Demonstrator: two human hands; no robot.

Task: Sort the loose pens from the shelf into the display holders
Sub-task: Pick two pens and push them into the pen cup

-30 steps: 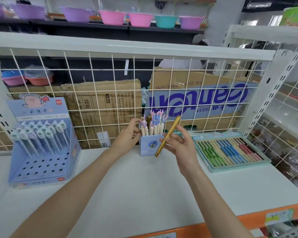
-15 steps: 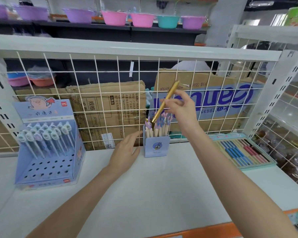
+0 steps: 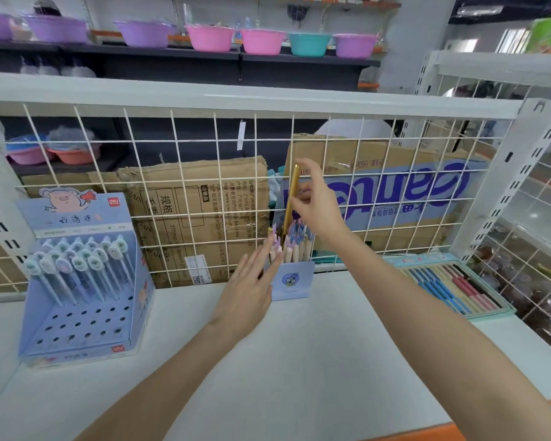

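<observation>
Far left of shelf (image 3: 299, 361): blue pig-themed display holder (image 3: 83, 300), rear rows filled with topper pens, front holes hard to make out. Left hand (image 3: 248, 291) flat, fingers straight, fingertips against left side of small pen cup (image 3: 292, 280) near shelf's back edge. Right hand (image 3: 318, 205) above cup, thumb and fingers in pinch grip on gold pen (image 3: 290, 198), near upright, tip lost among cup's pens. Pen tray (image 3: 452, 288) by right edge, partly cut off by wire grid.
</observation>
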